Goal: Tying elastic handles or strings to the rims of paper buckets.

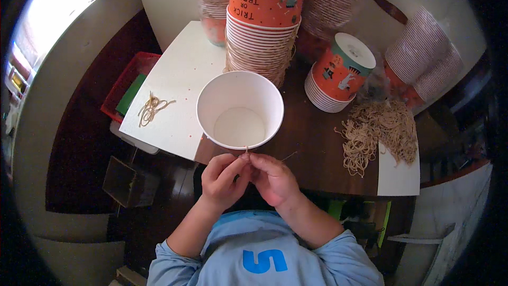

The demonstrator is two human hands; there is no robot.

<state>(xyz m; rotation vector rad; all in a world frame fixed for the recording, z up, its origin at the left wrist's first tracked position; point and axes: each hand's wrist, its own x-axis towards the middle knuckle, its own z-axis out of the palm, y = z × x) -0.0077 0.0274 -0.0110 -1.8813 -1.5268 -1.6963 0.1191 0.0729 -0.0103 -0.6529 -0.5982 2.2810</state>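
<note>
On the worktop (317,159), a few loose strings (152,108) lie at ten o'clock of the white paper cup (239,109), below whose six o'clock rim the left hand (225,181) and right hand (272,179) meet, each grip pinched shut on a thin string (247,151), with a string pile (378,132) at three o'clock.

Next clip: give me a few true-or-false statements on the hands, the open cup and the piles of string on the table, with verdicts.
1. The left hand and right hand meet just below the white open cup, pinching a thin string between their fingertips. True.
2. The open cup is full of string. False: its inside shows bare white.
3. The large pile of tan string lies to the right of the cup. True.
4. The small bundle of string rests on the dark table top. False: it lies on the white sheet to the left.
5. The short stack of orange cups stands with its mouth upward. False: it is upside down, base on top.
</note>
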